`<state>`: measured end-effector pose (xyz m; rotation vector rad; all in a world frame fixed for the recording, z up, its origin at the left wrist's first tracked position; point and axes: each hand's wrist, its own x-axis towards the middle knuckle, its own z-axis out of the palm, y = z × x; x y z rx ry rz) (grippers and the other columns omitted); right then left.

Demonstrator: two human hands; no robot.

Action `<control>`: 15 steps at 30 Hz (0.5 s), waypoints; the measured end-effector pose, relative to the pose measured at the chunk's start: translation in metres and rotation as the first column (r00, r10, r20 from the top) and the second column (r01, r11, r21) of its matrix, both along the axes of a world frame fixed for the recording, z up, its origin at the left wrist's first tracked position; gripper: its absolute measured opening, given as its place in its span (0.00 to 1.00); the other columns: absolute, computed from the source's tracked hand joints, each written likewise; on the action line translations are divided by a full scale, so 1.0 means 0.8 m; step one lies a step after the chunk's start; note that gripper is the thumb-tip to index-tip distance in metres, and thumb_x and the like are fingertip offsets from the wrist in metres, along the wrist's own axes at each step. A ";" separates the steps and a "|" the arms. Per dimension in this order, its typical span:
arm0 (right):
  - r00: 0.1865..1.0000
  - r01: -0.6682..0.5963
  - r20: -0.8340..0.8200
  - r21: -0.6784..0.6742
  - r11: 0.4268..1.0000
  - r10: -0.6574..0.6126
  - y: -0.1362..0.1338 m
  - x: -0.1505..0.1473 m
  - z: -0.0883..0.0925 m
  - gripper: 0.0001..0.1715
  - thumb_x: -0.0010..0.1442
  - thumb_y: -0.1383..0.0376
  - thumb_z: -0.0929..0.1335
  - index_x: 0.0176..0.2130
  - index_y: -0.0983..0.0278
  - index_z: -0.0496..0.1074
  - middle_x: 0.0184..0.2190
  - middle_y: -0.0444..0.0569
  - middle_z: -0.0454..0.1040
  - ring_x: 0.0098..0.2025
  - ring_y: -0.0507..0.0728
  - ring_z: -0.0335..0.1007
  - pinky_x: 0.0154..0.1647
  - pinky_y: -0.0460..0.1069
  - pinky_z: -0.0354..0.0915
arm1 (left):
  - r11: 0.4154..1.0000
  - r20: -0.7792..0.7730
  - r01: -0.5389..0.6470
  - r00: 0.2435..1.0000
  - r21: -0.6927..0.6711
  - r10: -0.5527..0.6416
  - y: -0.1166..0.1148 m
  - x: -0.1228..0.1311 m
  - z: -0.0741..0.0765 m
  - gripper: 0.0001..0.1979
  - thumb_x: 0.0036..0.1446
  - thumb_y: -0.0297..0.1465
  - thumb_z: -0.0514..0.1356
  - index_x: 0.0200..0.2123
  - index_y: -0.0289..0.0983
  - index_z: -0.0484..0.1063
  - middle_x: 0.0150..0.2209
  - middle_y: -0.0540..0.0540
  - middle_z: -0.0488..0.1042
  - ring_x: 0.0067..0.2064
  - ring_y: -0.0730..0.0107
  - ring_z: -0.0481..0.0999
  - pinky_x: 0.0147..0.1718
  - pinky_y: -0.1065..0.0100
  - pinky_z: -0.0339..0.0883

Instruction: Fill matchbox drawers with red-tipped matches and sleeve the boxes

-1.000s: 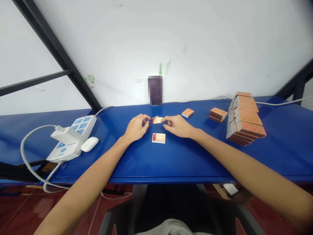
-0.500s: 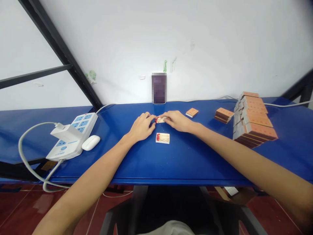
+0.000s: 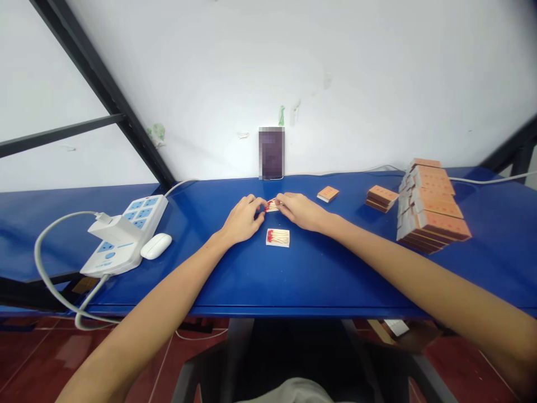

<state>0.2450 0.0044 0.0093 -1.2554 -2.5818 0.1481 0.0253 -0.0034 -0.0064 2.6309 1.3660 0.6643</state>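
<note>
On the blue table, a row of red-headed matches [image 3: 272, 206] lies between my two hands, partly covered by them; whether a tray is under it I cannot tell. My left hand [image 3: 246, 217] has its thumb and forefinger closed round the red-headed end. From the other side, the bent fingers of my right hand [image 3: 298, 209] grip the pale stick end, and the fingertips partly hide it. Just nearer to me sits a white matchbox tray [image 3: 277, 238] filled with matches, heads to the left, touched by neither hand.
Right of my right hand lies one orange matchbox [image 3: 328, 194]. Farther right are a small stack of matchboxes [image 3: 381, 198] and a tall stack [image 3: 434, 204]. A dark phone-like device [image 3: 272, 154] leans on the wall. A power strip [image 3: 126, 238] and white earbud case [image 3: 156, 245] are at left.
My right hand's fingers have shifted slightly on the matches, and a bit more of the sticks' upper edge shows. My left hand stays almost still. The whole view has moved a little.
</note>
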 end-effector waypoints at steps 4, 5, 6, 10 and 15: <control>1.000 0.007 -0.009 0.005 1.000 -0.007 -0.005 0.000 -0.005 0.11 0.73 0.63 0.60 0.46 0.64 0.71 0.43 0.53 0.76 0.42 0.57 0.71 0.40 0.48 0.59 | 1.000 -0.004 -0.027 1.000 0.006 0.028 -0.002 0.001 0.001 0.08 0.64 0.30 0.55 0.45 0.39 0.73 0.40 0.44 0.71 0.44 0.57 0.71 0.47 0.55 0.67; 1.000 0.011 -0.011 0.009 1.000 -0.011 -0.005 0.000 -0.006 0.11 0.73 0.63 0.61 0.46 0.64 0.71 0.43 0.53 0.76 0.42 0.57 0.71 0.39 0.48 0.58 | 0.999 -0.009 -0.034 0.999 0.007 0.034 -0.002 0.001 0.001 0.08 0.64 0.30 0.56 0.44 0.39 0.73 0.40 0.44 0.71 0.44 0.57 0.71 0.47 0.55 0.67; 1.000 0.013 -0.018 0.011 1.000 -0.013 -0.006 0.000 -0.008 0.12 0.73 0.63 0.61 0.47 0.63 0.72 0.44 0.53 0.77 0.42 0.57 0.71 0.39 0.48 0.58 | 0.999 -0.013 -0.039 0.999 0.008 0.039 -0.003 0.002 0.002 0.08 0.64 0.30 0.56 0.43 0.39 0.73 0.40 0.44 0.71 0.43 0.58 0.71 0.47 0.55 0.67; 0.999 0.012 -0.053 0.011 1.000 -0.012 -0.007 0.001 -0.013 0.13 0.72 0.63 0.62 0.49 0.61 0.74 0.44 0.51 0.78 0.41 0.57 0.72 0.37 0.48 0.57 | 0.999 -0.018 -0.054 0.998 0.008 0.054 -0.005 0.003 0.004 0.07 0.64 0.31 0.56 0.43 0.39 0.73 0.39 0.44 0.71 0.43 0.58 0.72 0.47 0.56 0.67; 0.994 0.034 -0.107 -0.019 0.999 -0.036 -0.008 0.003 -0.013 0.11 0.70 0.65 0.64 0.46 0.61 0.76 0.38 0.48 0.77 0.36 0.54 0.69 0.35 0.48 0.55 | 0.999 -0.019 -0.054 0.998 0.003 0.054 -0.004 0.004 0.004 0.08 0.64 0.30 0.56 0.43 0.39 0.73 0.39 0.44 0.71 0.43 0.58 0.72 0.47 0.56 0.67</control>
